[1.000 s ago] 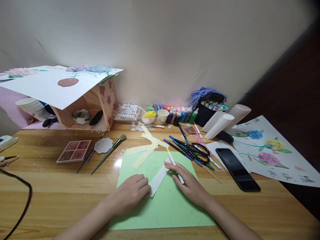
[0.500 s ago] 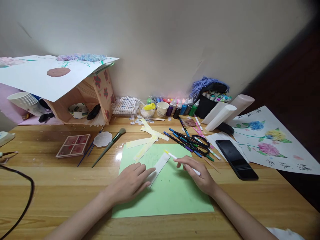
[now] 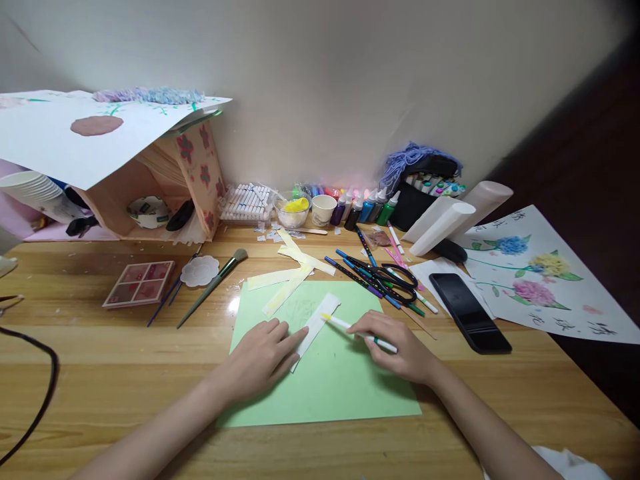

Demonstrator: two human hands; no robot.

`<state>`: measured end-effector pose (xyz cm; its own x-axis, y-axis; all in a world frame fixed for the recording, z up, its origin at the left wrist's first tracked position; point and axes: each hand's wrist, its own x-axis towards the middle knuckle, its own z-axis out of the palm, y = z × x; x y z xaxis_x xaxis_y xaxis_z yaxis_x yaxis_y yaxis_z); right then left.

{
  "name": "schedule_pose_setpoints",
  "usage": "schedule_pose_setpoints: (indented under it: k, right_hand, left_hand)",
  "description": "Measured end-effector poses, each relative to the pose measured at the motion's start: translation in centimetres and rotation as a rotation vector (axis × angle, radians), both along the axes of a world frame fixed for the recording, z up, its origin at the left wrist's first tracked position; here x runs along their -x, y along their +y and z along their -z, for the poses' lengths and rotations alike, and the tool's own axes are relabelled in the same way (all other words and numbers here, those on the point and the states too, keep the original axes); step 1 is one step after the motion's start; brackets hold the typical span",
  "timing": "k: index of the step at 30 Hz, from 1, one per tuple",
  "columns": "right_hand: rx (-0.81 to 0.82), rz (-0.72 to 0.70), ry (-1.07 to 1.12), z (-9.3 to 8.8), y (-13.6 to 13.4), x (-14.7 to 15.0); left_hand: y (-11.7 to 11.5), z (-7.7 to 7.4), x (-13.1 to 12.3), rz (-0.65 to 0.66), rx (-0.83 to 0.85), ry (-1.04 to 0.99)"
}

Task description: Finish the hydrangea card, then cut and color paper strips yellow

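A white paper strip [image 3: 319, 321] lies slantwise on a sheet of green paper [image 3: 345, 393]. My left hand [image 3: 263, 358] rests flat over its lower left edge, index finger stretched onto the strip. In my right hand [image 3: 395, 340] is a white marker [image 3: 344, 323], pinched between thumb and fingers. Its yellow tip touches or hovers just over the strip's upper part; I cannot tell which. Beyond the green sheet lie several crossed paper strips [image 3: 287, 290] with yellow colouring on them.
Black-handled scissors [image 3: 400, 283] and several markers lie behind my right hand, with a phone [image 3: 467, 313] further right. Left are a brush [image 3: 213, 290] and a palette box [image 3: 140, 283]. At the back stand a paper cup [image 3: 324, 211] and paint bottles [image 3: 370, 210].
The marker tip has moved from the strip's far end down and left onto its surface. My left hand stays on the strip. The view has shifted slightly.
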<state>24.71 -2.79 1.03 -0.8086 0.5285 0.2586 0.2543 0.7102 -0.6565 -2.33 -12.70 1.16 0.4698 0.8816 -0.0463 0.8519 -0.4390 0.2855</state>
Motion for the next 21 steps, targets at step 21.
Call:
schedule_pose_setpoints:
  k: [21]
  right_hand:
    - [-0.037,0.1,-0.084,0.63,0.57,0.15]
  left_hand:
    - [0.0,0.37,-0.14,0.017,-0.064,0.022]
